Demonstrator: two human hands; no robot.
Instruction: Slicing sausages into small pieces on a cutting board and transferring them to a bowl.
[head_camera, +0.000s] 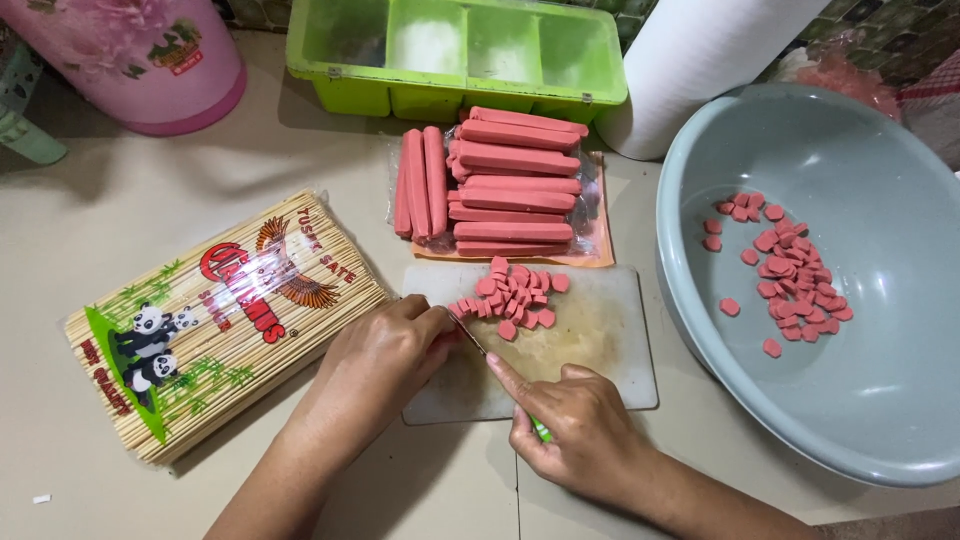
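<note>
My right hand (575, 425) grips a small knife (470, 335) with a green handle, its forefinger laid along the blade. The blade points up-left over a white cutting board (600, 350). My left hand (385, 355) rests on the board's left edge, fingertips holding down a pink sausage end beside the blade; most of it is hidden. A heap of pink sausage slices (515, 295) lies on the board just beyond the knife. Whole pink sausages (510, 185) are stacked on an opened plastic wrapper behind the board.
A grey-blue basin (880, 420) at right holds more sausage slices (790, 270). A packet of bamboo skewers (215, 320) lies at left. A green divided tray (455, 60), a pink container (150, 60) and a white paper roll (700, 60) stand at the back.
</note>
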